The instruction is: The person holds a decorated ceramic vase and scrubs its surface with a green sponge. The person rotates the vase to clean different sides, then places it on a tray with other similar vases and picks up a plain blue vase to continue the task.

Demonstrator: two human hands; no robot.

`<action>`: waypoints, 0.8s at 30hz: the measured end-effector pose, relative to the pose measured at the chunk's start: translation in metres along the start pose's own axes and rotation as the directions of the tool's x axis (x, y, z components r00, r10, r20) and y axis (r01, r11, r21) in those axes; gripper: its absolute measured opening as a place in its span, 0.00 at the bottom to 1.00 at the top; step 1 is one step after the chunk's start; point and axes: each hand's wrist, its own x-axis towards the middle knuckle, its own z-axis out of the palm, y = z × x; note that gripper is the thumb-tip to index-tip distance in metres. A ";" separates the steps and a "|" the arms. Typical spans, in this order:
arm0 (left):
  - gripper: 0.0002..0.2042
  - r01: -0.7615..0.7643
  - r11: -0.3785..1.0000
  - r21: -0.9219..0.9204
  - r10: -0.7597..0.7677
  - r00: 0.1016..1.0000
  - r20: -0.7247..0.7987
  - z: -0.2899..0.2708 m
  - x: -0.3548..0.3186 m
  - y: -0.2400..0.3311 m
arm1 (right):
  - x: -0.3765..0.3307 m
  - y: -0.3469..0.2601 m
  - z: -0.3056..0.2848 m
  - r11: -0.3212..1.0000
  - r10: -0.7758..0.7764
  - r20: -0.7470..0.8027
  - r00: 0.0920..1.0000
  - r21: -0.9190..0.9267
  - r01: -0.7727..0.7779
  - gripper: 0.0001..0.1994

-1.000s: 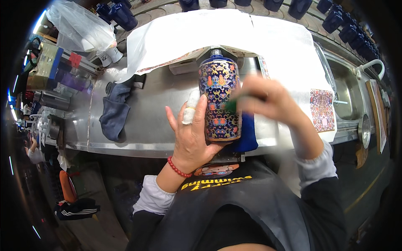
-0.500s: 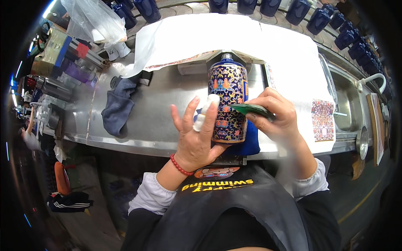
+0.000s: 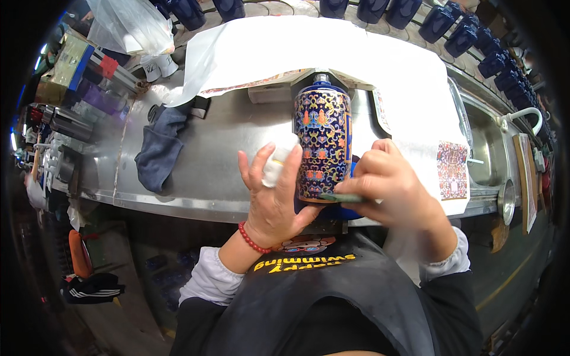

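Observation:
A dark blue bottle (image 3: 322, 139) lies with its clear neck pointing away, wrapped in a colourful floral pattern with gold and orange. Along its left side, my left hand (image 3: 270, 190) spreads its fingers, the thumb by the bottle's base; white wrapping (image 3: 274, 168) covers part of the fingers. My right hand (image 3: 395, 190) is closed on a flat green scraper (image 3: 343, 197), whose tip meets the bottle's lower right side near the base. The hidden part of the scraper lies under my fingers. Some blue material (image 3: 350, 212) shows beneath the bottle.
White sheets (image 3: 279, 50) cover the far side of the metal worktop (image 3: 225, 142). A patterned sheet (image 3: 453, 169) lies at right, beside a sink (image 3: 490, 136) with a tap (image 3: 528, 115). A grey-blue cloth (image 3: 160, 151) is at left. Several blue bottles (image 3: 405, 12) line the back.
My right hand has drawn the scraper down the bottle toward its base and turned it flatter. My left hand stays beside the bottle, its wrapped fingers slightly shifted.

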 end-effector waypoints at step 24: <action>0.31 -0.045 0.999 -0.011 0.046 0.998 0.049 -0.004 -0.004 -0.019 | 0.027 -0.022 -0.004 0.847 -0.089 0.083 0.993 -0.517 0.119 0.11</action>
